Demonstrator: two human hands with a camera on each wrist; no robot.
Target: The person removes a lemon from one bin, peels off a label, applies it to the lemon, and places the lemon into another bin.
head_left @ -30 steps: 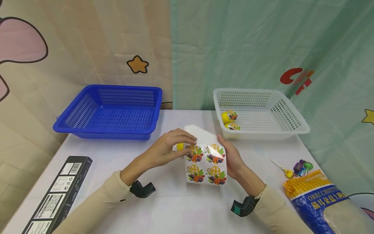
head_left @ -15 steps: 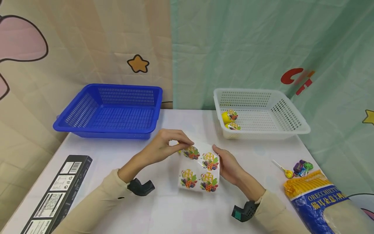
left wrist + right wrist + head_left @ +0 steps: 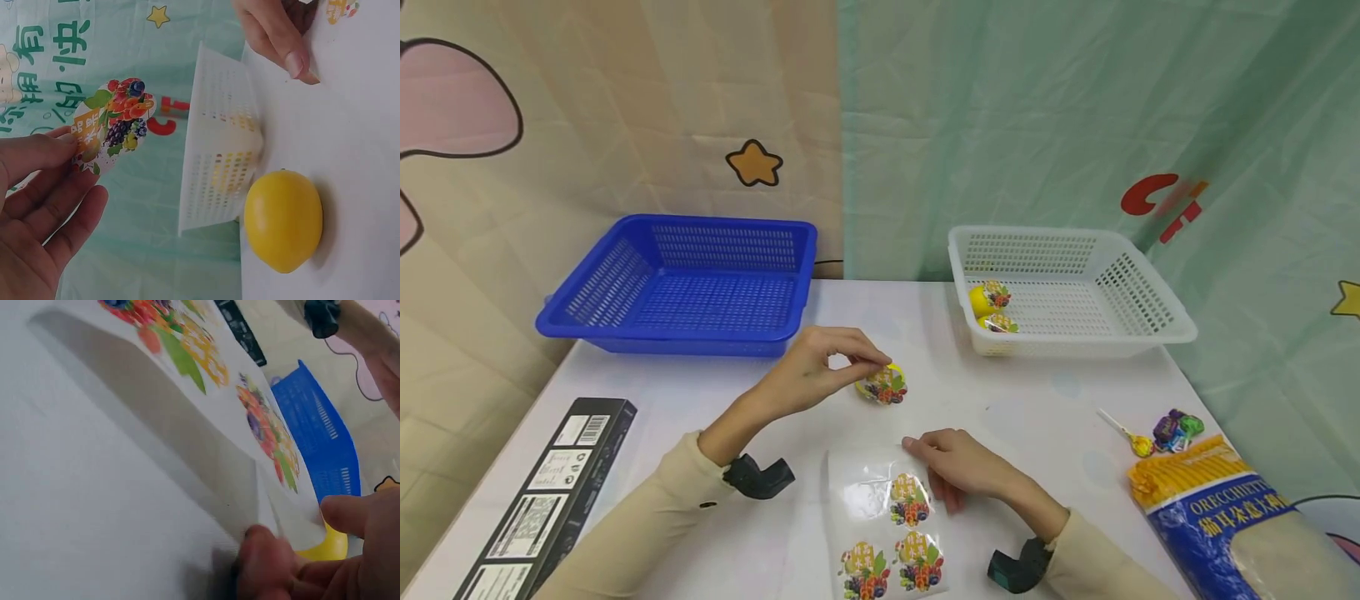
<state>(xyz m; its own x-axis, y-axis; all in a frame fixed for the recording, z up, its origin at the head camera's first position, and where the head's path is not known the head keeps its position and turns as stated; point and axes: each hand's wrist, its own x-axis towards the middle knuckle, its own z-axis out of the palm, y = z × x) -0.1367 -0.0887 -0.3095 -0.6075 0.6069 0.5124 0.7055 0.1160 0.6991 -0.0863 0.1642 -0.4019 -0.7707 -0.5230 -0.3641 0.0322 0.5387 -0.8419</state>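
My left hand [image 3: 808, 375] pinches a round fruit sticker [image 3: 115, 125] by its edge, between thumb and fingers. In the left wrist view a yellow lemon [image 3: 284, 222] rests on the table, apart from the sticker; the head view shows it mostly hidden behind the sticker. Lower down, my right hand [image 3: 973, 467] holds the upper right edge of a white sticker sheet [image 3: 865, 479]. Three fruit stickers are on that sheet. Its near edge looks slightly raised in the right wrist view, with a shadow under it.
A blue basket [image 3: 677, 342] stands at the back left. In the white basket [image 3: 1082, 346] at the back right lie yellow fruits [image 3: 981, 302] with stickers. A black box [image 3: 546, 500] is at left; lollipops [image 3: 1141, 446] and a pasta bag [image 3: 1240, 517] are at right.
The sticker has come off the sheet and stays in my left hand. My right hand has moved the sheet down toward me, exposing the spot where the lemon lies.
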